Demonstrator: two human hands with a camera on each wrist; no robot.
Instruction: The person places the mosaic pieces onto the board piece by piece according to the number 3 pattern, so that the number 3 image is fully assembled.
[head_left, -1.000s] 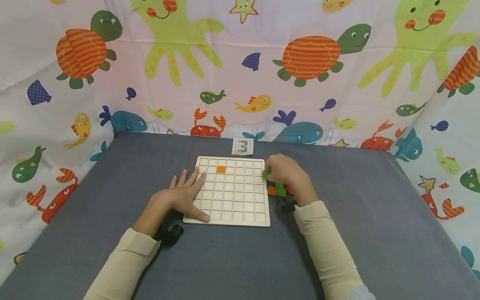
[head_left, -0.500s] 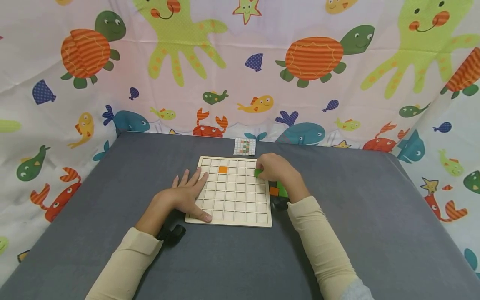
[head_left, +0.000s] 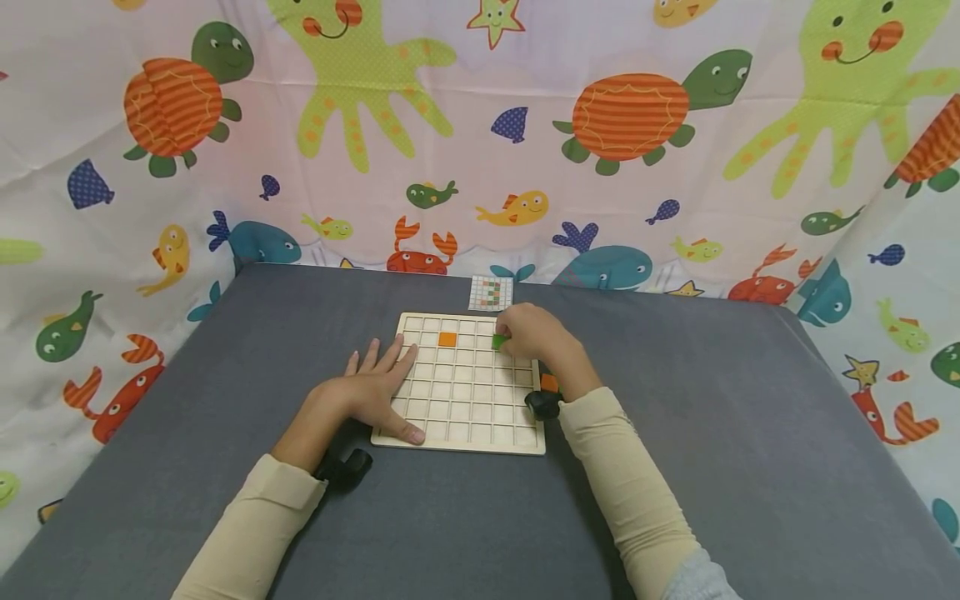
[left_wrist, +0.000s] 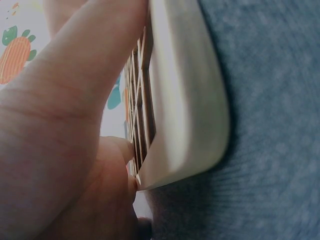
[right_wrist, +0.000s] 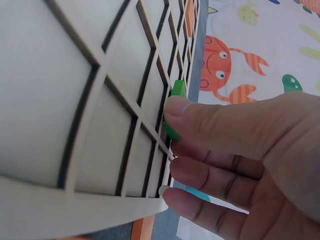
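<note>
Right hand [head_left: 531, 333]: thumb and fingers pinching green tile [head_left: 499, 342], carried leftward from the right edge of wooden grid board [head_left: 457, 410] to its upper rows; placement looks near. Left hand [head_left: 366, 395] spread on board's left side. Orange tile [head_left: 447, 339] sits farther left; pattern card [head_left: 491, 293] beyond.

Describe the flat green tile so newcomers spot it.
On the grey cloth lies a pale wooden grid board. Near its far right corner, the right hand pinches the flat green tile. Unlike the orange square tile in the board, it's held.
</note>
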